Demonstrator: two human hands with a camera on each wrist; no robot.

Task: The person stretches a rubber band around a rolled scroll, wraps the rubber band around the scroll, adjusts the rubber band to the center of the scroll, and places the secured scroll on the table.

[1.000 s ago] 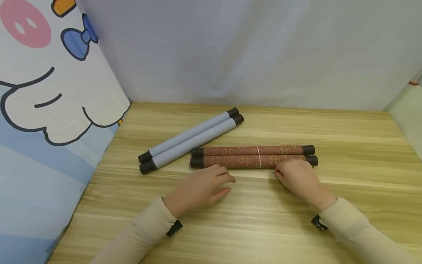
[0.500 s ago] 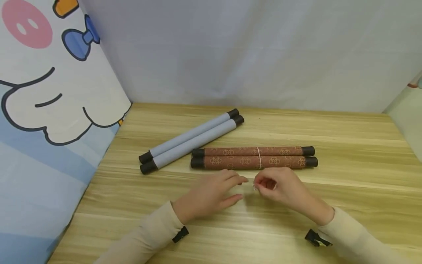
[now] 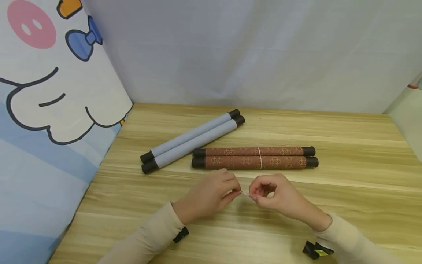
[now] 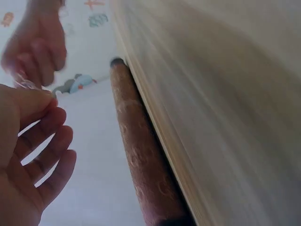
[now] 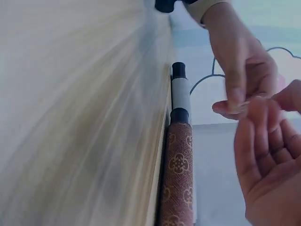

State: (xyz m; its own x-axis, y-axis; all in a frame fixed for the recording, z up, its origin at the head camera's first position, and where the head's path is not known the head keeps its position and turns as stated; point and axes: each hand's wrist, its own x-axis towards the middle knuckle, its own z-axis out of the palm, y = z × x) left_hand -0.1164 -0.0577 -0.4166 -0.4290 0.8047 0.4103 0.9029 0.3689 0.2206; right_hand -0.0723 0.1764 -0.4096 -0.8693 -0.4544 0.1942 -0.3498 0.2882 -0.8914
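Between my hands, a short thin white string (image 3: pixel 245 193), looped or twisted, is held above the table. My left hand (image 3: pixel 211 194) pinches one end with thumb and forefinger; in the left wrist view its other fingers (image 4: pixel 59 141) are spread and loosely bent. My right hand (image 3: pixel 280 198) pinches the other end between its fingertips. Just beyond the hands lies a brown patterned scroll (image 3: pixel 230 161), rolled from both ends into two rolls with black knobs. A thin white band (image 3: pixel 260 157) goes round its middle.
A light blue double-rolled scroll (image 3: pixel 194 137) with black ends lies slanted behind, at the left, its side close to the brown scroll's left end. Both are on a wood-grain table (image 3: pixel 356 154). A pale curtain (image 3: pixel 250 55) stands behind, a cartoon-printed cloth (image 3: pixel 72 124) at the left.
My right hand has come away from the brown scroll, toward my left hand and nearer me, with the string. My left hand has moved slightly right and its fingers have closed on the string.
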